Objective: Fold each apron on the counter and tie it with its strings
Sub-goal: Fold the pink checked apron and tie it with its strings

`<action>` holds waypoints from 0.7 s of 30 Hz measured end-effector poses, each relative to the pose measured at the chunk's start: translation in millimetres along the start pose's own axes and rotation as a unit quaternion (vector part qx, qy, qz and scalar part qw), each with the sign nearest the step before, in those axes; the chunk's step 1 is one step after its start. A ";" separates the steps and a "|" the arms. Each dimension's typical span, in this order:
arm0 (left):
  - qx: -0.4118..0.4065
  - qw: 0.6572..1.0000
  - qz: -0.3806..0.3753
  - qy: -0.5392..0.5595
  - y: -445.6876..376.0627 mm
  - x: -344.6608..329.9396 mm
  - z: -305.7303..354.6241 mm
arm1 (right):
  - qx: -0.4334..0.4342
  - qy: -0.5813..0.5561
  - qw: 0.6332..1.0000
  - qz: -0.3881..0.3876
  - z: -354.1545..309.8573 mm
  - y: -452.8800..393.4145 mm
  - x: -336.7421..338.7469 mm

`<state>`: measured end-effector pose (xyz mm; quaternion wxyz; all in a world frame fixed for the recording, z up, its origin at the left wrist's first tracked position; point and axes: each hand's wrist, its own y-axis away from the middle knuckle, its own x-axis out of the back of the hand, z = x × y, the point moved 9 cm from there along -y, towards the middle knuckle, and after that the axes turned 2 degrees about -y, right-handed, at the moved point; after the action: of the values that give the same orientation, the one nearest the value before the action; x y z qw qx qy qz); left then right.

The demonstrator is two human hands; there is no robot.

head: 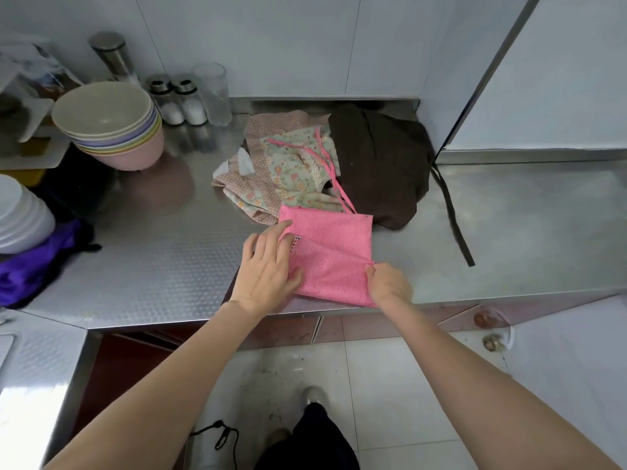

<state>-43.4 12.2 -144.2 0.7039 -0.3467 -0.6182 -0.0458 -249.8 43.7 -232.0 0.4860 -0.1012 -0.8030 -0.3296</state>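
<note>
- Evidently the folding step is in hand: the pink apron (330, 257) lies partly folded at the counter's (163, 266) front edge, directly under both hands.
- Left hand (269, 266) lies flat, fingers straight and slightly apart, pressing the cloth's left side.
- Right hand (388, 283) pinches the right edge, fingers clamped on a small gather of fabric.
- Next, I'd judge, another fold across, then finding the strings (341, 191) trailing beyond the fingertips.
- Beyond the fingers, the floral apron (298, 164) and brown apron (380, 164) crowd close; bare steel opens right of the right hand.
</note>
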 end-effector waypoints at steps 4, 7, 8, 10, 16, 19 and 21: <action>-0.046 0.997 -0.060 0.013 -5.0 -12.3 11.9 | 0.006 0.020 1.000 0.013 -3.7 2.7 -0.9; -0.141 0.935 -0.326 -0.012 22.4 -70.6 28.1 | 0.008 0.025 0.999 0.033 -5.1 6.4 5.5; -0.136 0.907 -0.399 -0.021 34.2 -85.3 25.4 | 0.026 0.036 0.997 0.060 -8.7 10.1 13.0; -0.123 0.884 -0.450 -0.026 42.5 -98.0 20.7 | 0.128 0.080 0.983 0.109 -26.1 20.4 24.6; -0.105 0.888 -0.447 0.015 38.2 -96.3 13.2 | 0.326 0.250 0.903 -0.125 -26.4 25.4 -30.9; -0.087 0.892 -0.437 0.080 45.1 -87.4 3.1 | 0.370 0.236 0.895 -0.083 -24.5 31.6 -21.5; -0.030 0.886 -0.432 0.167 44.5 -81.6 -4.7 | 0.366 0.145 0.916 -0.080 -22.9 35.3 -11.6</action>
<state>-36.4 13.5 -237.0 0.6966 -0.0533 -0.5788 -0.4205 -210.5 58.1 -219.5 0.5725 0.1970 -0.7935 -0.0615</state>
